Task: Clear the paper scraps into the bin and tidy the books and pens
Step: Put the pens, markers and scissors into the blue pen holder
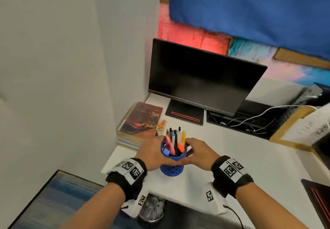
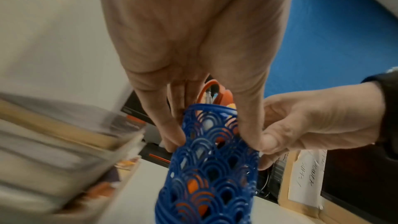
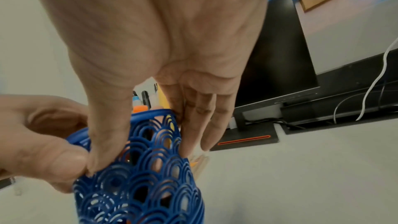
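Observation:
A blue lattice pen holder (image 1: 172,168) full of several pens and markers (image 1: 175,140) stands on the white desk (image 1: 241,159). My left hand (image 1: 153,154) wraps its left side and my right hand (image 1: 198,154) wraps its right side, thumbs meeting in front. In the left wrist view, my left hand (image 2: 206,140) grips the pen holder (image 2: 211,168) by thumb and fingers. The right wrist view shows my right hand (image 3: 150,142) clasping the pen holder (image 3: 146,176) the same way. A stack of books (image 1: 141,123) lies just behind and left of the pen holder.
A dark monitor (image 1: 201,76) on its stand (image 1: 185,115) sits at the back. Cables (image 1: 250,121) and a cardboard box (image 1: 300,130) lie to the right. A metal bin (image 1: 151,209) with paper scraps stands on the floor below the desk's front edge.

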Tool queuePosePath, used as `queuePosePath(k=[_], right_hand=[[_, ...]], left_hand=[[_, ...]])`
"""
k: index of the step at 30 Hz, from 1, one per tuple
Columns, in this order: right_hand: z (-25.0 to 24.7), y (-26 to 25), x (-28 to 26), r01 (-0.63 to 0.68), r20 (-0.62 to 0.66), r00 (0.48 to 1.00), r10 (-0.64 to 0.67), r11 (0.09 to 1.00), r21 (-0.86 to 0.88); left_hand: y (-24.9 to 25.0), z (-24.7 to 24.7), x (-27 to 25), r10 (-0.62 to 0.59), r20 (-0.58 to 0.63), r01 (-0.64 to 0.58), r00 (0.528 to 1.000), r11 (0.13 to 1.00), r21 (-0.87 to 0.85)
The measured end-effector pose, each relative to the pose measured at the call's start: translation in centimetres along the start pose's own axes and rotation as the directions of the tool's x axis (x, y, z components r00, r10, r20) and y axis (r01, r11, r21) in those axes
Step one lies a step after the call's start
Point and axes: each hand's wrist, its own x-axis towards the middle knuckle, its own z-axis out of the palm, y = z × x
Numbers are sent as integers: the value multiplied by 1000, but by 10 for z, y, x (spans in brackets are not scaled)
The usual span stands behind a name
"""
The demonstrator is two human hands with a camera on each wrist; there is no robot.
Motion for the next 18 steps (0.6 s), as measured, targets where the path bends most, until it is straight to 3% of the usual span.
queuePosePath(k=[3, 6, 10, 13, 18], right_hand=[[-47, 70, 39, 7, 0, 1000, -7, 1000, -5], [-71, 105, 81, -6, -41, 999, 7, 1000, 22], [-81, 123, 134, 47, -50, 998, -43, 996, 76], [-79, 126, 166, 67, -77, 995, -56, 985, 158], [-68, 133, 204, 22, -75, 997, 0, 956, 291]], left_hand=[[14, 53, 77, -73, -38, 74, 997, 997, 20], [23, 71, 133, -123, -54, 124, 991, 992, 32], [23, 67, 183, -209, -128, 219, 969, 973, 71], [9, 64, 215, -210, -188, 226, 959, 971, 72], [-15, 61, 252, -272, -201, 293, 941, 952, 88]])
